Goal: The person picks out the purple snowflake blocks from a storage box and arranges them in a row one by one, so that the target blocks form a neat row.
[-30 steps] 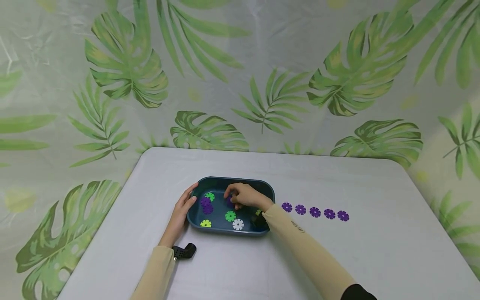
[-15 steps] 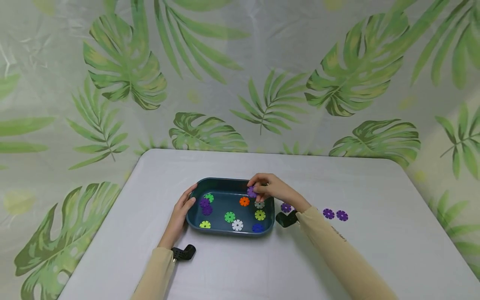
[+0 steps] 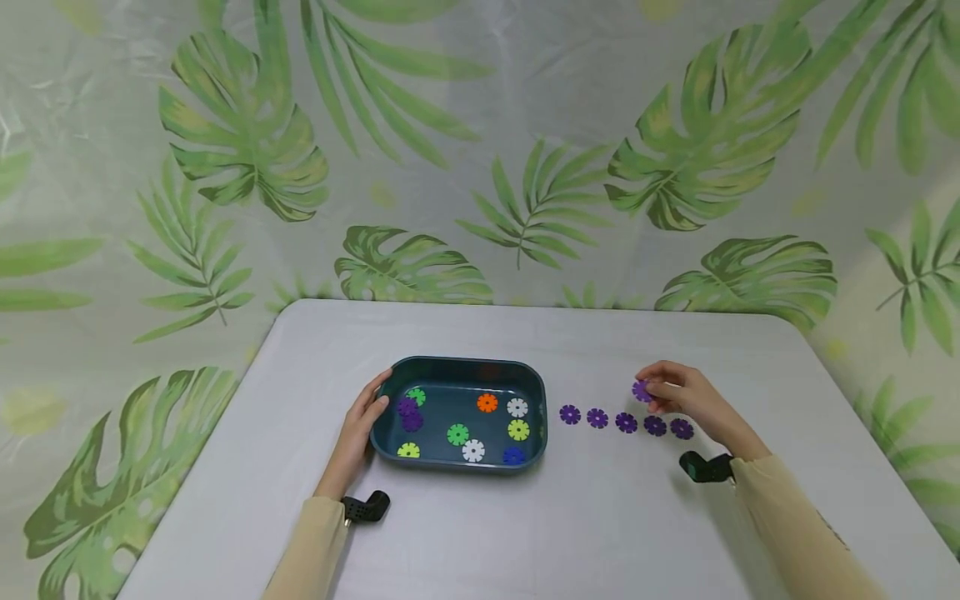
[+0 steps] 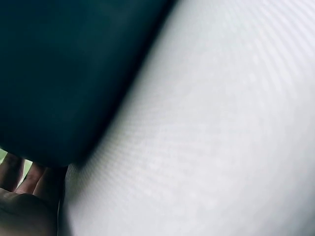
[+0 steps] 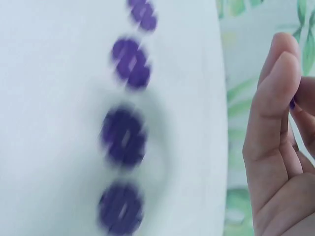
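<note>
We take the dark blue tray (image 3: 459,468) as the reference for all positions; it rests on the white-covered table (image 3: 465,542).

Left hand (image 3: 357,433): we see it at the tray's left end, touching it, with the fingers extended along the outer wall and the thumb at the rim. It is not clenched.

Right hand (image 3: 688,398): we see it well to the right of the tray, pinching a notched purple disc (image 3: 641,391) between thumb and fingers. The right wrist view shows only a sliver of this disc.

Row of purple discs (image 3: 626,422): we count five, spaced in a line on the table to the right of the tray. The pinched disc is near the row, apart from it.

Inside the tray, we locate:
- left end: two purple discs (image 3: 412,421) overlapping a green disc (image 3: 417,395), and a yellow disc (image 3: 408,450) on the near side;
- middle: a second green disc (image 3: 457,434) and a white disc (image 3: 473,451);
- right half: an orange disc (image 3: 487,403), a second white disc (image 3: 517,407), a second yellow disc (image 3: 518,430) and a blue disc (image 3: 513,456).

Beyond the tray, we note a leaf-patterned backdrop (image 3: 536,208).
</note>
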`<action>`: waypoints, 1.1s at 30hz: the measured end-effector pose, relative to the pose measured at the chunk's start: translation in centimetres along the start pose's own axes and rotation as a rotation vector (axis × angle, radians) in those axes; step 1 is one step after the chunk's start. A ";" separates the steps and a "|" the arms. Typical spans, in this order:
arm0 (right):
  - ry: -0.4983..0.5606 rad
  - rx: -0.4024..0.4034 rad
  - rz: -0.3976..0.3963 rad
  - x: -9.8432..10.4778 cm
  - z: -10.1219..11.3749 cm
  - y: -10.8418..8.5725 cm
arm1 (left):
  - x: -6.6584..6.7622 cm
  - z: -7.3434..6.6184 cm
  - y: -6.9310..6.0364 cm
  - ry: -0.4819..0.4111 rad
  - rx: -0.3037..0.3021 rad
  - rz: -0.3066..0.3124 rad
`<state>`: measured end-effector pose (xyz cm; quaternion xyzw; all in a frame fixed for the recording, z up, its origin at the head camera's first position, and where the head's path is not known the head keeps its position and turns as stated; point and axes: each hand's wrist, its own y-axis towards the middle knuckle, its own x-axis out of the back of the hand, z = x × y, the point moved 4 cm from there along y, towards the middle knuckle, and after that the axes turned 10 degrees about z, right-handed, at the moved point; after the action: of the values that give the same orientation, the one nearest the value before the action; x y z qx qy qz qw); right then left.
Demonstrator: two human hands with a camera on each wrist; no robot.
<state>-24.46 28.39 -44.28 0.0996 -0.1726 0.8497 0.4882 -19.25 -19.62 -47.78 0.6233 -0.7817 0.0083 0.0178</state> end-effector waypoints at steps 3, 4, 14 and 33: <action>-0.014 -0.041 -0.081 2.0 -2.3 -2.4 | 0.0 0.0 0.0 -0.002 0.006 -0.006; -0.018 -0.056 -0.101 2.5 -3.1 -3.1 | 0.0 0.0 0.0 -0.005 0.008 -0.007; -0.010 -0.170 -0.198 4.3 -8.2 -7.0 | 0.1 0.1 0.1 -0.009 0.011 -0.009; -0.075 -0.113 -0.266 2.9 -4.7 -5.4 | 0.0 0.1 0.0 0.001 0.005 -0.009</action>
<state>-21.27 35.03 -46.61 0.1254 -0.2237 0.7620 0.5946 -19.23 -19.61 -47.84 0.6268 -0.7789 0.0103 0.0166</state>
